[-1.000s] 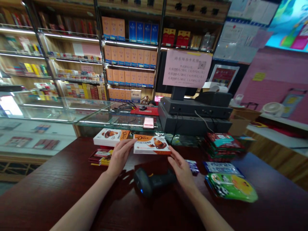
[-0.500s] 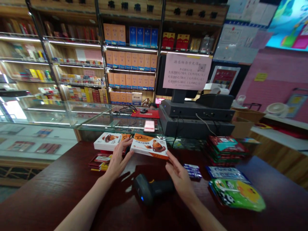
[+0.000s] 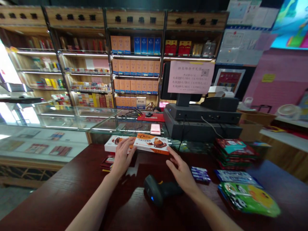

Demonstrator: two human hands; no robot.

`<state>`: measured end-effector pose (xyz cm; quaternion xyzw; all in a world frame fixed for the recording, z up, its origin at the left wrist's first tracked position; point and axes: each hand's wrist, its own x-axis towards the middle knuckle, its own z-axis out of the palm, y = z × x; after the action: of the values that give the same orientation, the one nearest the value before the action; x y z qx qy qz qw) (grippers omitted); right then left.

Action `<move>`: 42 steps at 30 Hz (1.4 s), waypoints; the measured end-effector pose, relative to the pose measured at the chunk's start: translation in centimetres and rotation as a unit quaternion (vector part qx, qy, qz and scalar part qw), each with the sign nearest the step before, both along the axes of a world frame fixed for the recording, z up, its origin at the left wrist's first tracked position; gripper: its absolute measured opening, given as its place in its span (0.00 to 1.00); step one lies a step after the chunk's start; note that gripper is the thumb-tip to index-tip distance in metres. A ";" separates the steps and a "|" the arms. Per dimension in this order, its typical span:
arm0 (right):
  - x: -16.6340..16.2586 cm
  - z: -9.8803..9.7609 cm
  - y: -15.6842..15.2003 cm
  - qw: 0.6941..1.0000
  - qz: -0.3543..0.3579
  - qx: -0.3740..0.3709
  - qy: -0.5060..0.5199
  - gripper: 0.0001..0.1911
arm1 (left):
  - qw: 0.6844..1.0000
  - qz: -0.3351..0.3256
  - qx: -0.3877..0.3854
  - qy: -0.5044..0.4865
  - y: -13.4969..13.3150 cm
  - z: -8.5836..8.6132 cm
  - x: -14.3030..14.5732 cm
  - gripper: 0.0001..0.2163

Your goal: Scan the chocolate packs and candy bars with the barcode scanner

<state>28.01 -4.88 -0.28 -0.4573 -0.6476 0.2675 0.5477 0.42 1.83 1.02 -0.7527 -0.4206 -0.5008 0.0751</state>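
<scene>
Head view: white-and-orange Dove box (image 3: 152, 143), contents hidden

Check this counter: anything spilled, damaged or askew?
Nothing stands out. No spill or damage shows on the counter; the Dove box between the left hand and right hand looks intact, though blur hides fine detail.

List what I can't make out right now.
Head view:
Left white box: partly hidden by the left hand.
Scanner, handle end: hidden by the right hand.
Wall screen: cut off by top and right edges.
Pink notice, bottom line: too small, blurred.
</scene>
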 end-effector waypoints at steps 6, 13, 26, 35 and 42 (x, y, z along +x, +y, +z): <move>-2.6 1.5 1.3 1.000 0.011 0.010 -0.019 0.30 | 0.997 0.077 0.005 -0.005 0.2 0.6 -2.0 0.12; -6.2 2.4 2.9 0.998 0.054 0.005 -0.043 0.34 | 0.988 0.154 -0.008 -0.019 0.4 0.8 -5.8 0.14; -11.6 3.3 6.0 0.986 0.136 -0.048 -0.087 0.40 | 0.974 0.213 -0.072 -0.042 2.6 -1.4 -11.6 0.17; -12.9 2.6 7.5 0.979 0.150 -0.040 -0.131 0.42 | 0.967 0.225 -0.107 -0.057 3.7 -2.6 -13.0 0.18; -13.6 2.0 7.6 0.979 0.143 -0.031 -0.140 0.42 | 0.967 0.221 -0.113 -0.064 4.1 -3.2 -13.8 0.18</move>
<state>14.38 2.74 1.70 -0.4094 -0.7682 0.2962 0.3932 -13.41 5.98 -2.16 -0.6113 -0.6344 -0.4677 0.0714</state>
